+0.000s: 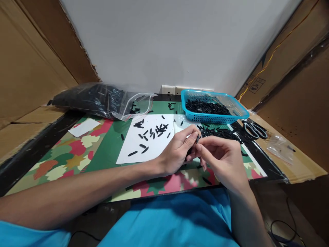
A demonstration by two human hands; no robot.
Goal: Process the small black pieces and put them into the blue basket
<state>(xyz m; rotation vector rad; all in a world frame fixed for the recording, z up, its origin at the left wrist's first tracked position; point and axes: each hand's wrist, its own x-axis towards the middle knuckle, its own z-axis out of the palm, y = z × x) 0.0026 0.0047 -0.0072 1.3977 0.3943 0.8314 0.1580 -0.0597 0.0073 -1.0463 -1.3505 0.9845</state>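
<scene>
A white sheet of paper [144, 140] lies in the middle of the desk [38, 145], on a green mat with red and yellow leaf shapes [72, 154]. Many little black sticks [151, 132] are spread over the paper. Near the back left corner of the desk lies a clear plastic bag [97, 99] full of the same black bits, with its mouth open toward the paper. Near the back right corner sits a blue basket [238, 109] with more black bits inside. In front of the basket there is a loose heap of black bits [221, 133], and beside it, by the right edge, lie scissors [253, 129]. A small clear bag [280, 147] rests on brown cardboard past the right edge. A small white scrap of paper [83, 127] lies toward the left side.

Both hands meet near the front edge of the desk, just right of the white paper. The left hand [177, 152] and the right hand [221, 159] have their fingertips pinched together on one small black piece [197, 139]. It is short, thin and dark, and it stands tilted between the fingertips, held up above the mat. The other fingers of both hands are curled in loosely. Nothing stands between the hands and the heap.
</scene>
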